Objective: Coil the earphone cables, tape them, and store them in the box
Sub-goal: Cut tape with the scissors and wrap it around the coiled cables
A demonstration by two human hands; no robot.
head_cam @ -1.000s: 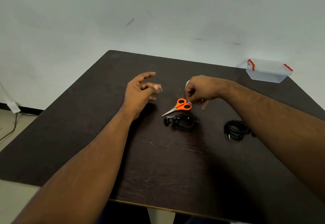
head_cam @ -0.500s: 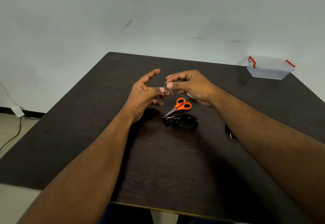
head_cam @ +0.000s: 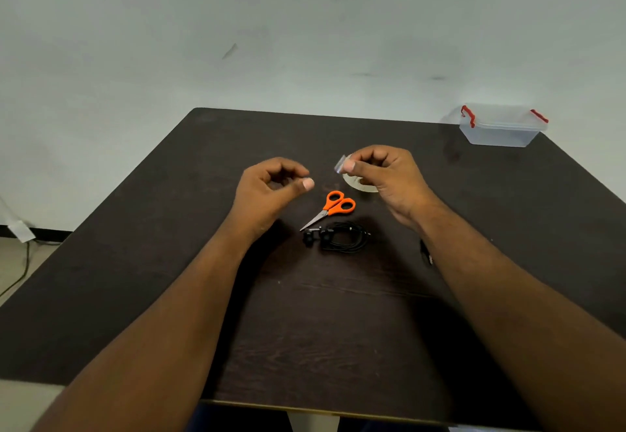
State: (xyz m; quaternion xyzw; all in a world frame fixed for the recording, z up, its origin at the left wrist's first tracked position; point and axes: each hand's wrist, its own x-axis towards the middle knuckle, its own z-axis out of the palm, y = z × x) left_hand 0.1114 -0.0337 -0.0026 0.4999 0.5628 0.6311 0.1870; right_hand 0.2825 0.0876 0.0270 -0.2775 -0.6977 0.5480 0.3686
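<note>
No brand, label or writing can be read on anything here. The right hand [head_cam: 386, 177] is raised above the dark table [head_cam: 169, 262], fingers curled in, pinching a small clear piece of tape [head_cam: 339, 163] between thumb and fingertips. The left hand [head_cam: 271, 187] hovers just left of it, fingers curled toward the thumb with nothing visible between them — the two hands are near each other but apart.

Under the right hand lies the tape roll [head_cam: 355, 184], pale and flat on the table, partly hidden by that hand. Just nearer the viewer are the orange-handled scissors [head_cam: 330, 209], blades closed and pointing down-left. Just below them sits a coiled black earphone cable [head_cam: 342, 236], its earbuds lying at the coil's left side beside the scissor tips; whether they touch the tips I cannot tell. A second black cable [head_cam: 425, 253] shows only as a short end peeping out beside the right forearm, which covers the rest.

The clear plastic box [head_cam: 501, 130] with red clips stands at the far right corner of the table, lid on, well apart from the hands and the cables.

Behind the table is a plain pale wall with a few scuffs; at the far left, on the floor, a wire runs along the base of the wall
</note>
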